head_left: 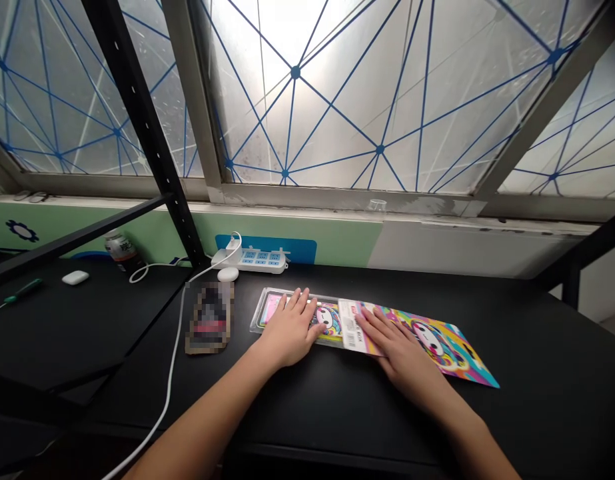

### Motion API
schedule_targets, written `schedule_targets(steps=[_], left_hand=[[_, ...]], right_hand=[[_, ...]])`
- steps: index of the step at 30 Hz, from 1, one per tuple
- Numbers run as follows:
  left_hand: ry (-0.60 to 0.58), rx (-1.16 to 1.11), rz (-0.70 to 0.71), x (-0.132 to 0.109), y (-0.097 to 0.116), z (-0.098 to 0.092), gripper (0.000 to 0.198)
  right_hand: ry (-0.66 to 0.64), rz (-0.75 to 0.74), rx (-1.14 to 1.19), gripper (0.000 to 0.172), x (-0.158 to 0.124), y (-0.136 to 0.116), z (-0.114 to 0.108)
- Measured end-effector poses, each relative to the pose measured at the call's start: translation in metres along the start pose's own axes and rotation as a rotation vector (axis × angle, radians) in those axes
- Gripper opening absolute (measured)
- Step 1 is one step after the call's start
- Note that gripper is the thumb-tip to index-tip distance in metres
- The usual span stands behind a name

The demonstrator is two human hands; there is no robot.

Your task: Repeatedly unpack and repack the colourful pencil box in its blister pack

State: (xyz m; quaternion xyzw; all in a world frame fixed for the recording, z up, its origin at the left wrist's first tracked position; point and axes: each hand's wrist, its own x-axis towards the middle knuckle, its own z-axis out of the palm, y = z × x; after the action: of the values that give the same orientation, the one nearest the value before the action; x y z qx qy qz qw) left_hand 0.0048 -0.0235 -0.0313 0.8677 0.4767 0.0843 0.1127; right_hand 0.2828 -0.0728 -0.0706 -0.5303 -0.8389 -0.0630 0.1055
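A clear plastic tray (257, 319) lies on the black desk, with colourful printed pieces inside it. My left hand (290, 331) rests flat on the tray, fingers spread, covering part of its contents. A cartoon face in bright colours shows just right of that hand. Overlapping the tray's right end is a colourful printed card (462, 350) with a white barcode label. Across this card lies my right hand (400, 350), palm down with its fingers stretched out. The card reaches out to the right beyond the hand. Neither hand is wrapped around anything.
A phone-shaped blurred item (210, 319) lies left of the tray. A white cable (174, 360) runs from a power strip (257, 260) over the desk's front. Behind stand a black metal post (142, 127) and windows. On the left are a bottle (122, 250), a white case (75, 277) and a green-handled screwdriver (27, 290).
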Motion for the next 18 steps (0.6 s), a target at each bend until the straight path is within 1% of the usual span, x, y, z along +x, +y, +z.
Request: schedule_targets(steps=[2,3,5,7,8,9,11,13,14,16,17,18], left_hand=[[-0.029,-0.014,-0.001,0.009,-0.007,-0.005,0.066],[-0.033,-0.017,-0.005,0.014,-0.01,-0.006,0.065],[-0.019,-0.016,-0.027,0.025,-0.014,-0.006,0.064],[0.008,-0.012,-0.061,0.034,-0.014,-0.005,0.063],[0.022,-0.01,-0.077,0.037,-0.013,-0.003,0.063],[0.036,-0.008,-0.09,0.04,-0.012,-0.002,0.062],[0.064,-0.002,-0.104,0.043,-0.01,0.002,0.061],[0.094,0.005,-0.107,0.043,-0.01,0.004,0.06],[0.108,0.008,-0.106,0.042,-0.009,0.005,0.058],[0.131,0.009,-0.1,0.04,-0.01,0.005,0.056],[0.139,0.007,-0.094,0.039,-0.01,0.005,0.054],[0.145,0.003,-0.089,0.038,-0.01,0.005,0.054]], right_hand=[[0.065,0.044,-0.023,0.075,-0.018,0.024,0.004],[0.112,0.081,-0.043,0.08,-0.027,0.032,0.005],[0.231,0.188,-0.089,0.087,-0.043,0.038,0.002],[0.34,0.277,-0.122,0.09,-0.055,0.025,-0.005],[0.373,0.292,-0.127,0.091,-0.059,0.013,-0.007],[0.381,0.258,-0.124,0.093,-0.06,-0.003,-0.008],[0.322,0.094,-0.083,0.095,-0.057,-0.041,-0.006],[0.179,-0.13,-0.037,0.095,-0.047,-0.079,0.0],[0.125,-0.217,-0.015,0.091,-0.038,-0.095,0.002],[0.006,-0.306,0.069,0.075,-0.015,-0.121,0.003],[-0.053,-0.325,0.126,0.069,-0.002,-0.129,0.001],[-0.099,-0.314,0.175,0.067,0.013,-0.135,-0.002]])
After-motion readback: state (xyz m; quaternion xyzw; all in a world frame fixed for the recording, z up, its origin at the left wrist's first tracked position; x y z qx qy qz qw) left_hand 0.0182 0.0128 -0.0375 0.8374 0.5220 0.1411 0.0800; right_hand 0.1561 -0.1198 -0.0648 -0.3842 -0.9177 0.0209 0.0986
